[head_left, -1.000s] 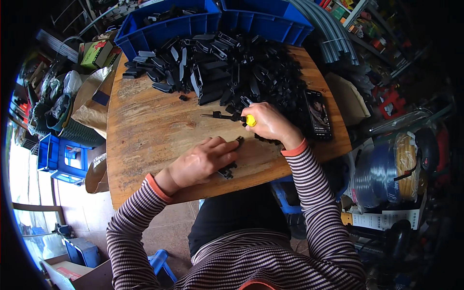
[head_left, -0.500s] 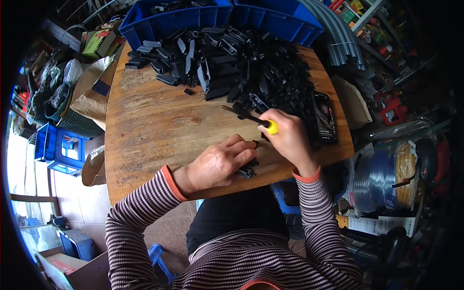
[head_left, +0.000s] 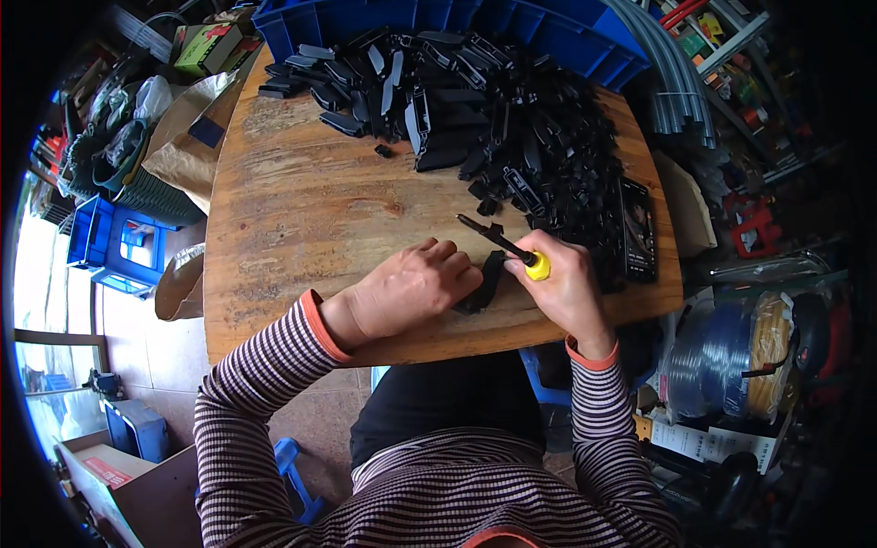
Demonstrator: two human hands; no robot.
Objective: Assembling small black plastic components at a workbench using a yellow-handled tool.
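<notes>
Black plastic bits on a round wooden bench

Wooden round bench (head_left: 301,228) seen from the head view. Left hand (head_left: 406,290) presses down on a curved black plastic piece (head_left: 484,281) near the front edge, fingers wrapped over it. Right hand (head_left: 566,288) has its grip closed round a yellow-handled screwdriver (head_left: 512,248), which points up-left over the piece. Big heap of black plastic parts (head_left: 475,110) sits behind, dark flat phone (head_left: 638,228) just right of the right hand.

Cluttered workshop, worn wooden table (head_left: 301,210), heaped black plastic parts (head_left: 512,119), blue bins (head_left: 475,23), wire spool (head_left: 731,356)
</notes>
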